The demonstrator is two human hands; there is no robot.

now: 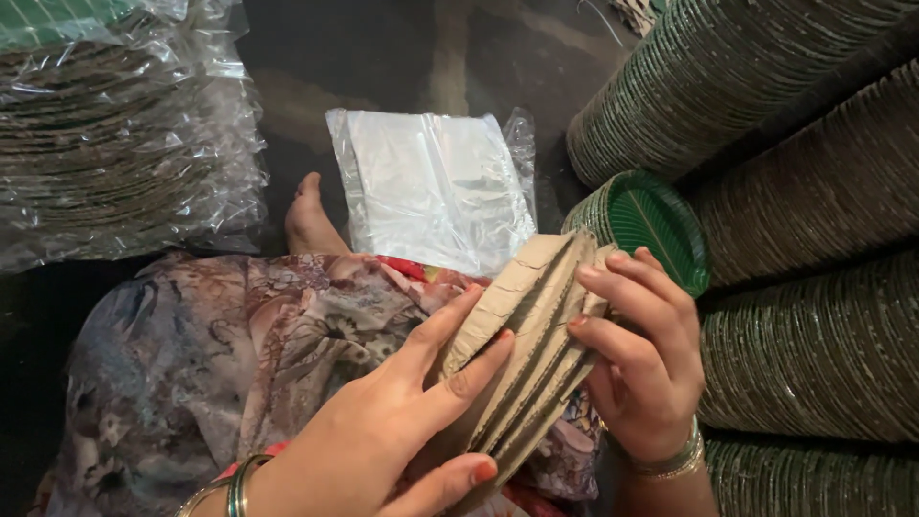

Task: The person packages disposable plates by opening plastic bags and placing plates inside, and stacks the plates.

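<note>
The left hand (383, 440) and the right hand (643, 359) hold a small stack of plates (522, 340) on edge between them, above the lap and its floral cloth (239, 354). The stack shows its tan backs and ribbed rims, tilted so its upper edge leans toward the far right. The left fingers lie spread and flat against the near face, the thumb hooked under the lower rim; the right fingers curl over the far rim from the other side, closed on it. Both hands are gripping the stack.

To the right the room is tight: long rows of stacked green plates (766, 86) lie on their sides, one above another, filling that whole side of the floor (383, 67). One row's end plate (656, 225) shows its green face just behind the right fingers, nearly touching them.

Ahead of the knees lies a flat pile of clear bags (431, 187), its near edge touching the cloth. A bare foot (311, 220) rests just left of it. At the far left corner sit plates wrapped in plastic (115, 134), well apart from the hands. Dark bare floor runs between the wrapped packs and the bags, the widest open strip.
</note>
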